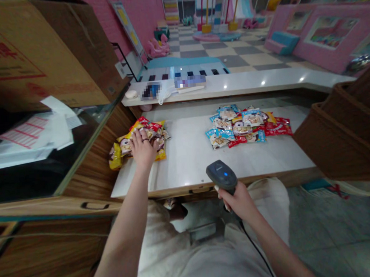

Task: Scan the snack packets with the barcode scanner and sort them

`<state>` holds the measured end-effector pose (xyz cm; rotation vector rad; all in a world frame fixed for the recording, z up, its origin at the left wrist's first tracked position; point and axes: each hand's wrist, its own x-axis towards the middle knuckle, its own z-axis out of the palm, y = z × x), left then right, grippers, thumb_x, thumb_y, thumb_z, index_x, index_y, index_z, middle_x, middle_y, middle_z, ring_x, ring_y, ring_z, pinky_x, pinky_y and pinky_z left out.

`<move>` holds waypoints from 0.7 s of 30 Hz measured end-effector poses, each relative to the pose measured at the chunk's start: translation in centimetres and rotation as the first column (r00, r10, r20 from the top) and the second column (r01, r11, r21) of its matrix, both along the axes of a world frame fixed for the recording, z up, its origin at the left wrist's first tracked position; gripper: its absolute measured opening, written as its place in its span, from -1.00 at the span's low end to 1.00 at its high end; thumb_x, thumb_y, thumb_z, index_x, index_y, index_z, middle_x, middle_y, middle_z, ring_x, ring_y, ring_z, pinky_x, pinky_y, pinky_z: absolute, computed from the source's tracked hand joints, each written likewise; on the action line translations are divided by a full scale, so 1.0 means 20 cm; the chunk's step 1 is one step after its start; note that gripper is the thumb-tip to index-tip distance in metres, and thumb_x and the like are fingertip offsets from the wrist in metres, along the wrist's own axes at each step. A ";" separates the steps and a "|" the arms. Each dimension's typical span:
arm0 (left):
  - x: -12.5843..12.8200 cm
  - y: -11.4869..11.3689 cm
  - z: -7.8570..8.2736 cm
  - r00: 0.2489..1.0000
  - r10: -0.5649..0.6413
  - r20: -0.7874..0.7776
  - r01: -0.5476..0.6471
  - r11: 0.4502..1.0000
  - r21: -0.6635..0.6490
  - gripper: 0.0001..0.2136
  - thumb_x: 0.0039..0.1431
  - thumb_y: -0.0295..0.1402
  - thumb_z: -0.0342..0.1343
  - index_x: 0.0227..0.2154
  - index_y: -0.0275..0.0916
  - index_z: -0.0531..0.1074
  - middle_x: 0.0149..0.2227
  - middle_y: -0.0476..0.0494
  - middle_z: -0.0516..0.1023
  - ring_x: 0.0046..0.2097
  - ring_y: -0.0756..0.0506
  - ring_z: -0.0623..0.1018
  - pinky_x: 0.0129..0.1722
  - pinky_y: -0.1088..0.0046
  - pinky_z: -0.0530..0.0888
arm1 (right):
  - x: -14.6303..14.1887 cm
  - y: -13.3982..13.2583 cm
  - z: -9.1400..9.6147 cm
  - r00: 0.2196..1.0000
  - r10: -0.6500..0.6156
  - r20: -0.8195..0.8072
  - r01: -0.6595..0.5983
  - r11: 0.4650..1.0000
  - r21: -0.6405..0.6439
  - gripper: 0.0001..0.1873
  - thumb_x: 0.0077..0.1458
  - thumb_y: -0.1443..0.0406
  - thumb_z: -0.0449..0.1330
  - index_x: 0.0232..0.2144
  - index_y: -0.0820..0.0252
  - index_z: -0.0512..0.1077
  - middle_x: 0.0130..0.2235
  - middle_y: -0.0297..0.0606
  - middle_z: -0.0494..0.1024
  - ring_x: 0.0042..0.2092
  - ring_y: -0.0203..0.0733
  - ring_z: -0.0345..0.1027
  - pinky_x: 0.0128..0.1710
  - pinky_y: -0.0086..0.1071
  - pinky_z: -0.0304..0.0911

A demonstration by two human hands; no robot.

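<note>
The left packets are partly covered by the left hand, fingers extended; whether any is gripped cannot be told. The scanner is grasped by the right hand, its long axis angled forward-left, and the right packets are spread beyond it.

Left hand outstretched, downturned — right hand nearer, curled.

White-topped bench below left hand, wood cabinet just left of that hand. Far beyond it, pink wall. Ahead of right hand: white ledge with light glints, then grey-and-white checkered floor, white-blue slide far back. Well right of same hand: pink partition with windows. Near, lower right of it: greenish-grey floor tiles.
</note>
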<state>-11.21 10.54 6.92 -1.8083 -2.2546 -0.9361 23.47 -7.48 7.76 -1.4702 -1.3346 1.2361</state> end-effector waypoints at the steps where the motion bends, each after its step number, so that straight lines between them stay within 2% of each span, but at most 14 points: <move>1: 0.00 0.02 0.00 1.000 0.005 -0.007 -0.005 1.000 0.006 -0.21 0.35 -0.26 0.22 0.47 -0.62 0.08 0.55 -0.68 0.01 0.58 -0.47 0.01 0.52 -0.23 -0.12 | 0.01 0.00 0.00 1.000 -0.010 -0.008 0.010 1.000 -0.002 -0.63 0.09 0.00 0.35 -0.54 0.10 0.43 -0.75 -0.43 0.36 -0.72 -0.25 0.26 -0.63 -0.41 0.23; 5: 0.06 0.05 0.01 1.000 0.031 0.002 -0.031 0.996 0.078 -0.21 0.40 -0.18 0.18 0.49 -0.55 0.06 0.57 -0.65 -0.03 0.59 -0.50 -0.02 0.50 -0.34 -0.11 | 0.05 0.00 0.00 0.999 -0.033 -0.016 0.033 0.999 -0.008 -0.64 0.10 0.02 0.34 -0.55 0.10 0.43 -0.76 -0.43 0.35 -0.71 -0.26 0.25 -0.63 -0.42 0.24; 6: 0.11 0.06 0.02 1.000 -0.004 0.003 0.003 0.995 0.096 -0.21 0.40 -0.16 0.17 0.50 -0.52 0.04 0.58 -0.63 -0.04 0.60 -0.48 -0.04 0.50 -0.32 -0.08 | 0.06 0.00 0.00 0.999 -0.040 -0.013 0.040 0.999 -0.009 -0.64 0.09 0.02 0.34 -0.55 0.10 0.43 -0.76 -0.43 0.35 -0.71 -0.25 0.25 -0.63 -0.42 0.23; 8: 0.24 0.06 0.01 0.989 -0.148 -0.001 0.147 0.983 0.114 -0.23 0.42 -0.15 0.14 0.51 -0.47 0.04 0.59 -0.57 -0.04 0.61 -0.41 -0.04 0.53 -0.21 0.00 | 0.08 0.01 0.00 0.999 -0.052 -0.008 0.052 0.999 -0.012 -0.63 0.08 0.01 0.34 -0.55 0.10 0.43 -0.76 -0.42 0.34 -0.72 -0.25 0.25 -0.64 -0.42 0.22; 11: 0.54 0.07 -0.02 0.907 -0.422 0.001 0.420 0.904 0.082 -0.30 0.43 -0.17 0.12 0.50 -0.37 0.10 0.57 -0.50 0.06 0.59 -0.35 0.07 0.54 -0.06 0.10 | 0.10 0.01 0.00 0.998 -0.062 -0.009 0.062 0.998 -0.018 -0.64 0.06 0.01 0.34 -0.56 0.10 0.42 -0.76 -0.42 0.34 -0.72 -0.26 0.23 -0.66 -0.42 0.19; 14: 0.87 0.11 -0.06 0.774 -0.633 0.020 0.633 0.774 0.009 -0.32 0.42 -0.19 0.13 0.50 -0.31 0.13 0.57 -0.47 0.07 0.58 -0.37 0.11 0.53 -0.08 0.11 | 0.11 0.01 0.00 0.996 -0.080 -0.028 0.079 0.996 -0.029 -0.67 0.04 0.04 0.34 -0.56 0.09 0.41 -0.76 -0.43 0.34 -0.72 -0.26 0.23 -0.67 -0.43 0.18; 17: 1.13 0.18 -0.09 0.680 -0.730 0.065 0.733 0.680 -0.029 -0.30 0.38 -0.22 0.19 0.50 -0.28 0.16 0.57 -0.46 0.08 0.58 -0.39 0.11 0.54 -0.10 0.08 | 0.13 0.00 0.00 0.994 -0.096 -0.051 0.094 0.995 -0.037 -0.70 0.03 0.07 0.32 -0.56 0.09 0.41 -0.76 -0.45 0.33 -0.72 -0.26 0.23 -0.66 -0.43 0.19; 21: 1.30 0.28 -0.09 0.654 -0.750 0.103 0.756 0.652 -0.052 -0.29 0.33 -0.28 0.25 0.48 -0.28 0.22 0.57 -0.48 0.08 0.58 -0.43 0.08 0.54 -0.15 0.03 | 0.17 -0.02 0.01 0.991 -0.123 -0.049 0.121 0.992 -0.039 -0.71 0.02 0.08 0.32 -0.56 0.09 0.41 -0.75 -0.43 0.34 -0.71 -0.27 0.23 -0.66 -0.43 0.19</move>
